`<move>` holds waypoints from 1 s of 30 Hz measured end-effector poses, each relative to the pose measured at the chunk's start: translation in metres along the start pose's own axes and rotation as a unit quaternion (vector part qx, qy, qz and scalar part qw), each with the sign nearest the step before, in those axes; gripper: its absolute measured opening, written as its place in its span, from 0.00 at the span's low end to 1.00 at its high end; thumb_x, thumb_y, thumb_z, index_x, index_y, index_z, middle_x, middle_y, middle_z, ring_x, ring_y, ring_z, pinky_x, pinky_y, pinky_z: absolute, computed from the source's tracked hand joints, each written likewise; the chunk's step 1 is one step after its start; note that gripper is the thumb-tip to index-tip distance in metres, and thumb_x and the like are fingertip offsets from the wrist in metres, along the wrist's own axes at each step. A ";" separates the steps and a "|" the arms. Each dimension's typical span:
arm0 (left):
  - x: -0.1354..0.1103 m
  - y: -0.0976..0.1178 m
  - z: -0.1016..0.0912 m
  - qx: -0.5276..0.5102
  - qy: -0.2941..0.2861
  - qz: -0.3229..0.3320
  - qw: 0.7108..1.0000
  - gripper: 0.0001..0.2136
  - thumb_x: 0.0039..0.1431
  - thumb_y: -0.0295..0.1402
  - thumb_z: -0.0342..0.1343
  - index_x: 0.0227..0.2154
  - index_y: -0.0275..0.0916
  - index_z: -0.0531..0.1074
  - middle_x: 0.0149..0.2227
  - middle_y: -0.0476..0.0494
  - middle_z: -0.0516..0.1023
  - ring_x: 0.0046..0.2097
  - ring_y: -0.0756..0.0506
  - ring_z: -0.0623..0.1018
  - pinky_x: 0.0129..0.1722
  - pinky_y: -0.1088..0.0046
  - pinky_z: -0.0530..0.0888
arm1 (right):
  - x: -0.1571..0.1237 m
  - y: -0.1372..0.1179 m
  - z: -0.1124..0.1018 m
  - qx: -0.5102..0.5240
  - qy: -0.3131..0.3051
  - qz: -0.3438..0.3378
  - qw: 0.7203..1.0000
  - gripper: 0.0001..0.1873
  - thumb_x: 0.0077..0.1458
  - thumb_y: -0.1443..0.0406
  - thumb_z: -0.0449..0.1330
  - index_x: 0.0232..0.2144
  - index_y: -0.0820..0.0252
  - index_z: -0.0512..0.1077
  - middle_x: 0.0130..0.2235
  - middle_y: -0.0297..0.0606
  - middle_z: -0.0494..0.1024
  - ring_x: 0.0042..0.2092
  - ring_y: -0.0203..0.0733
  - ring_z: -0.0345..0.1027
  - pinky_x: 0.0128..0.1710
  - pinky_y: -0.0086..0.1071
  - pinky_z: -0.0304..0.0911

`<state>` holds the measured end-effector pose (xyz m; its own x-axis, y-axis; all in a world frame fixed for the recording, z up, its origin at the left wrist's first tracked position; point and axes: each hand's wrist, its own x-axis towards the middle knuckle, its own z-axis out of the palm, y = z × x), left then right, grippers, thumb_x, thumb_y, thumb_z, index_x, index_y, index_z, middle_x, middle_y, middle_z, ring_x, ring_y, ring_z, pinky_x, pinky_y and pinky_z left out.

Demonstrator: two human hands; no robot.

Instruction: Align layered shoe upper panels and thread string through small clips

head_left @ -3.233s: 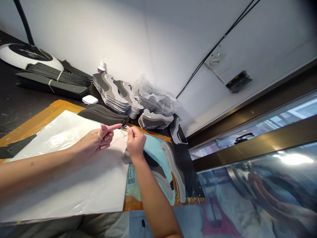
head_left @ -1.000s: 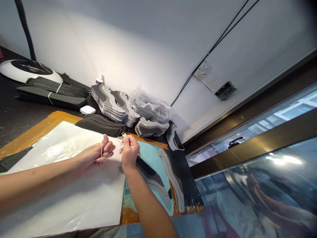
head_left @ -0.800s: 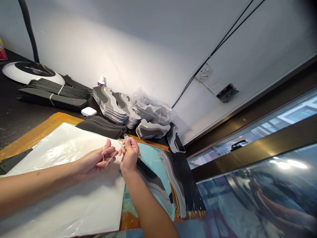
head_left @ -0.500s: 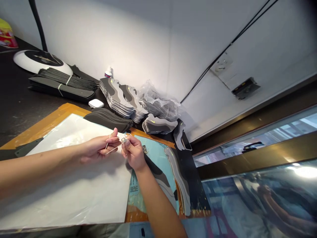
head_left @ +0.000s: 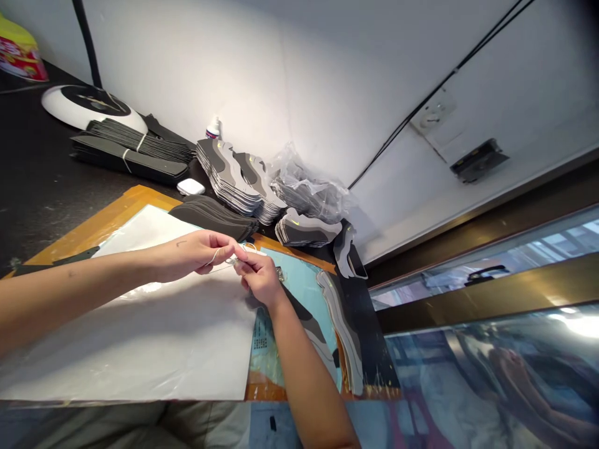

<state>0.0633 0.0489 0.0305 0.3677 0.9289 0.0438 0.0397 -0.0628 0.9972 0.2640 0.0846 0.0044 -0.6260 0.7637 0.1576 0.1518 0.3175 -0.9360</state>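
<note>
My left hand (head_left: pixel 208 252) is closed, with thumb and fingertips pinching a thin white cord (head_left: pixel 251 245). Opposite it, the fingers of my right hand (head_left: pixel 262 279) pinch the same cord, and the fingertips of both hands meet. A small loop of the cord shows above the right fingers; the rest is mostly hidden. Both hands hover over the right part of a white sheet (head_left: pixel 163 343), beside a light blue sheet (head_left: pixel 299 268). On the blue sheet, a grey and black shoe-upper piece (head_left: pixel 313 330) lies partly behind my right forearm.
Stacked grey shoe pieces (head_left: pixel 229 178) stand along the wall near a clear plastic bag (head_left: pixel 309 187). Dark pieces bound with white bands (head_left: pixel 133 156) lie by a lamp base (head_left: pixel 60 109). A white case (head_left: pixel 191 187) sits behind the sheet. A window frame (head_left: pixel 468 312) borders the right.
My hands have come together, and my left hand has turned and closed its fingers on the cord. The whole view has shifted slightly, with the table appearing a little further right.
</note>
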 end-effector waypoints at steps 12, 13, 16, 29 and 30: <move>-0.001 -0.015 0.020 0.085 0.117 0.032 0.989 0.25 0.54 0.58 0.60 0.34 0.39 0.82 0.21 0.50 0.65 0.24 0.50 0.61 0.24 0.75 0.57 | 0.002 -0.007 0.005 -0.246 0.221 -0.071 0.941 0.17 0.60 0.60 0.52 0.20 0.55 0.57 0.20 0.28 0.58 0.25 0.35 0.50 0.28 0.31 0.45; -0.001 -0.016 0.023 0.066 0.114 0.008 0.991 0.26 0.53 0.60 0.60 0.33 0.38 0.81 0.20 0.51 0.63 0.24 0.50 0.59 0.24 0.75 0.56 | 0.002 -0.007 0.006 -0.242 0.239 -0.071 0.938 0.17 0.60 0.60 0.52 0.20 0.55 0.56 0.20 0.28 0.58 0.25 0.34 0.50 0.28 0.31 0.45; 0.000 -0.020 0.034 -0.033 0.124 -0.060 0.990 0.30 0.49 0.65 0.58 0.26 0.38 0.74 0.18 0.52 0.58 0.23 0.50 0.57 0.22 0.75 0.55 | 0.002 -0.008 0.013 -0.173 0.278 -0.065 0.943 0.19 0.61 0.59 0.53 0.19 0.55 0.56 0.20 0.27 0.58 0.25 0.34 0.51 0.27 0.30 0.46; -0.001 -0.020 0.045 -0.293 0.035 -0.125 0.947 0.32 0.45 0.61 0.66 0.19 0.40 0.55 0.21 0.54 0.54 0.23 0.54 0.49 0.19 0.80 0.55 | 0.016 -0.006 0.035 0.287 0.244 0.026 0.926 0.19 0.49 0.51 0.64 0.21 0.57 0.66 0.21 0.26 0.64 0.17 0.26 0.44 0.16 0.27 0.42; 0.000 -0.020 0.045 -0.311 0.030 -0.129 0.941 0.31 0.47 0.59 0.66 0.19 0.39 0.55 0.22 0.54 0.54 0.23 0.54 0.48 0.19 0.80 0.55 | 0.015 -0.005 0.034 0.287 0.234 0.020 0.929 0.19 0.49 0.50 0.65 0.21 0.57 0.67 0.22 0.26 0.65 0.18 0.26 0.44 0.17 0.27 0.43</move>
<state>0.1039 0.0336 0.0076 0.3664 0.9039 -0.2208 -0.4379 0.3769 0.8162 0.2279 0.0753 0.0011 -0.2081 0.9715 0.1135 -0.3497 0.0344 -0.9362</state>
